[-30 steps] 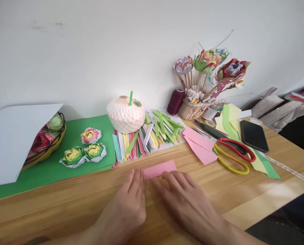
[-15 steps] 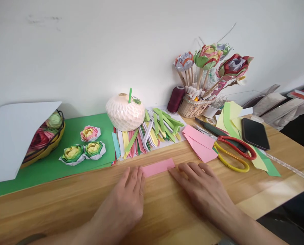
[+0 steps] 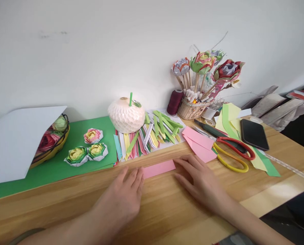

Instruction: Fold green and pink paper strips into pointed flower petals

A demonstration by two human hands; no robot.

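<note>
A narrow pink paper strip (image 3: 159,169) lies flat on the wooden table, close to its middle. The fingertips of my left hand (image 3: 125,192) rest on the strip's left end, the fingers laid flat and slightly apart. At the other end is my right hand (image 3: 199,180), its forefinger touching the strip's upper right corner. Its thumb is spread away below, over the wood, and nothing is in its grasp. More pink paper sheets (image 3: 199,144) lie just beyond the right hand. Folded coloured paper strips (image 3: 139,144) are lined up behind the pink strip.
Scissors (image 3: 233,153), a utility knife and a black phone (image 3: 254,133) lie at the right. Paper flowers stand in a basket (image 3: 192,109) by the wall, beside a maroon thread spool (image 3: 174,102). Three paper flowers (image 3: 90,151) sit on green paper near a white textured ball (image 3: 126,115).
My right hand has shifted slightly up, its thumb now spread away from the forefinger. My left hand stays at the strip's left end. The camera view has moved a little.
</note>
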